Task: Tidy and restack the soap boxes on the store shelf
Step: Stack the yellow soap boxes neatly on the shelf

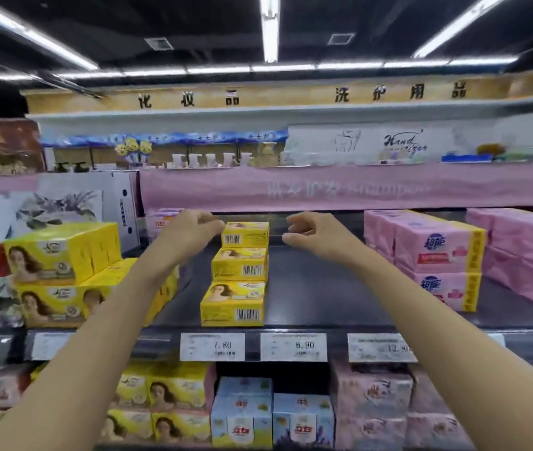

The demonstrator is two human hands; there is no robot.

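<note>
Three yellow soap boxes stand one behind another on the dark shelf [317, 288]: the front box [232, 304], the middle box [240, 263] and the back box [246, 234]. My left hand [190, 231] is at the left end of the back box, its curled fingertips touching that end. My right hand [307, 232] hovers a short gap to the right of the same box, fingers loosely curled and holding nothing.
Yellow soap multi-packs [63, 275] are stacked at the left, pink packs [441, 258] at the right. A pink shelf banner [349, 187] hangs low above the hands. Price tags [293, 347] line the shelf edge. Yellow, blue and pink boxes [242, 411] fill the shelf below.
</note>
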